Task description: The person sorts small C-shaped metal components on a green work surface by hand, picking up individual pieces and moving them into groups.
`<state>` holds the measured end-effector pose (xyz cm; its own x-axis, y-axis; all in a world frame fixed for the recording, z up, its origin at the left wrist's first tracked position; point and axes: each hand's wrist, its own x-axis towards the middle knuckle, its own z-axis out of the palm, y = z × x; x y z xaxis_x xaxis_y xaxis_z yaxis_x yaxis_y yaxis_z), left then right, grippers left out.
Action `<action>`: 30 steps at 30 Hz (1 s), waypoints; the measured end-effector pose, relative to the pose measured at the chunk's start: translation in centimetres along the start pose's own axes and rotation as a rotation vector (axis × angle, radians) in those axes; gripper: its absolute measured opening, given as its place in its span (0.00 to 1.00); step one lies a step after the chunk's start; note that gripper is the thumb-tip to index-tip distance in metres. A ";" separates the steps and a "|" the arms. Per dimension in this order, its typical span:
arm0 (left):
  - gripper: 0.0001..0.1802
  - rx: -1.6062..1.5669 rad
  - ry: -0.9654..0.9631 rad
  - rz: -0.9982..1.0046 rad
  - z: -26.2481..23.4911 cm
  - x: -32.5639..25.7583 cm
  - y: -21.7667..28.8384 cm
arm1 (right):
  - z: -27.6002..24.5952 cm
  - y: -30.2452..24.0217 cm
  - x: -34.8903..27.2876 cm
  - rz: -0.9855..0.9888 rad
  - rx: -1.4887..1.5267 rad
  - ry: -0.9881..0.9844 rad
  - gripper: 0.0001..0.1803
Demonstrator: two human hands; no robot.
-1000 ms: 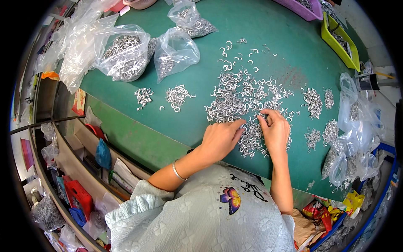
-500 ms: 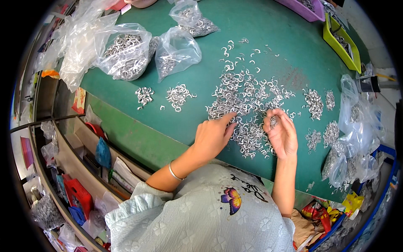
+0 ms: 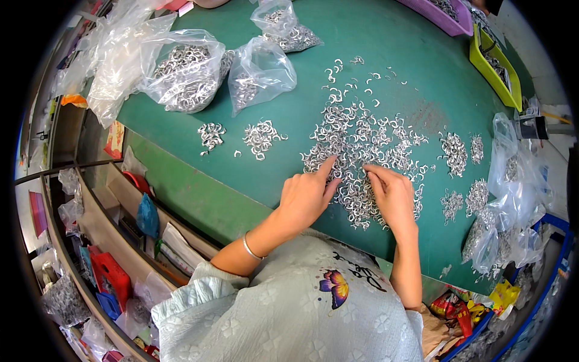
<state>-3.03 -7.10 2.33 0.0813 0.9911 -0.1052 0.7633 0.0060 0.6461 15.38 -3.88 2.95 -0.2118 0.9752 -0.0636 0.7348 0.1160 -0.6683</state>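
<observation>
A wide heap of small curved silver metal pieces point(image 3: 344, 133) lies spread over the green table. My left hand point(image 3: 304, 196) rests at the heap's near left side, index finger stretched onto the pieces and thumb apart, with nothing held. To its right, my right hand point(image 3: 393, 194) is turned palm down over the near part of the heap. Its fingers are bent and drawn together at the tips among the pieces; whatever they hold is hidden. Two small piles point(image 3: 262, 139) sit to the left, and several more point(image 3: 453, 154) to the right.
Clear plastic bags of metal pieces point(image 3: 190, 84) stand at the far left, others point(image 3: 506, 217) at the right edge. A purple tray point(image 3: 449, 25) and a yellow-green tray point(image 3: 503, 81) are at the far right. Open compartments with bags and red items point(image 3: 111, 271) lie left below the table.
My right hand has turned from palm up, with a few metal pieces in its fingers, to palm down on the heap, moving left. My left hand has barely moved.
</observation>
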 end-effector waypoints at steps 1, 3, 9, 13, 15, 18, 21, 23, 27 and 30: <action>0.19 0.012 0.003 -0.022 0.1 0.0 -0.1 | -0.4 0.2 0.0 -0.007 -0.027 -0.023 0.09; 0.19 0.038 -0.074 0.053 0.3 -0.2 -0.2 | -0.8 -0.5 0.2 0.068 -0.049 -0.047 0.11; 0.17 -0.032 -0.103 0.155 0.4 -0.6 0.3 | 0.7 -1.0 0.5 -0.102 -0.114 0.009 0.14; 0.16 0.051 -0.035 -0.025 -0.6 -0.3 -0.1 | -0.2 -0.1 -0.3 -0.056 -0.165 0.028 0.13; 0.16 0.072 -0.035 -0.010 -0.8 -0.3 -0.5 | -0.4 0.3 -0.8 -0.020 -0.155 0.069 0.11; 0.16 0.045 -0.045 0.075 -0.4 -0.6 -0.5 | -0.7 -1.1 -1.0 -0.007 -0.127 0.057 0.11; 0.15 0.003 -0.082 0.129 0.0 -0.8 0.1 | 0.1 -1.5 -1.2 -0.080 -0.075 -0.052 0.09; 0.14 -0.036 -0.060 0.151 0.1 -0.8 0.0 | 0.3 -0.9 -1.5 -0.112 -0.098 -0.026 0.08; 0.13 -0.044 0.008 0.109 -0.5 -0.4 0.0 | -0.6 -0.1 -1.8 -0.067 -0.060 0.000 0.06; 0.13 -0.023 -0.003 0.100 -0.3 0.0 -0.1 | -0.8 -0.9 -1.4 0.053 -0.083 -0.005 0.06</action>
<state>-3.35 -7.05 2.49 0.1586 0.9865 -0.0417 0.7361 -0.0899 0.6709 15.57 -5.23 4.27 -0.1743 0.9795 -0.1008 0.7961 0.0799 -0.5999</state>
